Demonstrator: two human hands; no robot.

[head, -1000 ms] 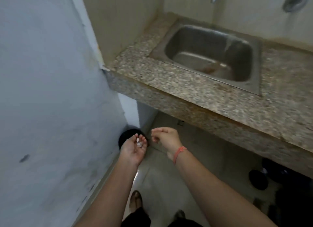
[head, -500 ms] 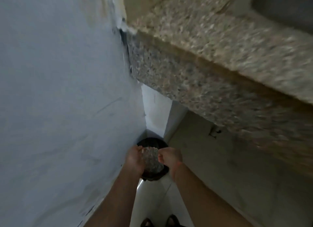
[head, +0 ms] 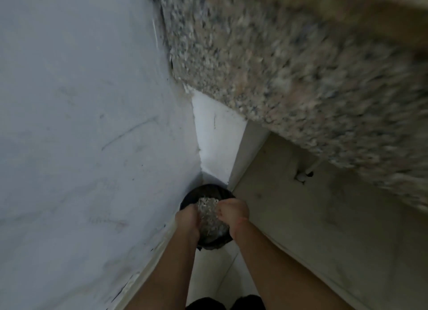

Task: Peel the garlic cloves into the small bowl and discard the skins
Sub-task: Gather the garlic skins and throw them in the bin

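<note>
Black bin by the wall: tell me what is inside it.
Pale flaky scraps lie heaped in the black bin. The left hand and right hand over the rim cover its two sides, and anything under the heap or in their fingers is hidden.

Both bare forearms, left (head: 171, 263) and right (head: 275, 265), reach forward and down, converging. Bare left hand (head: 187, 217) seen from the back, fingers hidden, grip unreadable. Bare right hand (head: 234, 210) near it, narrow gap between; fingers (head: 222, 209) curled inward, contents unclear. Thin reddish band (head: 239, 221) on right wrist.
</note>
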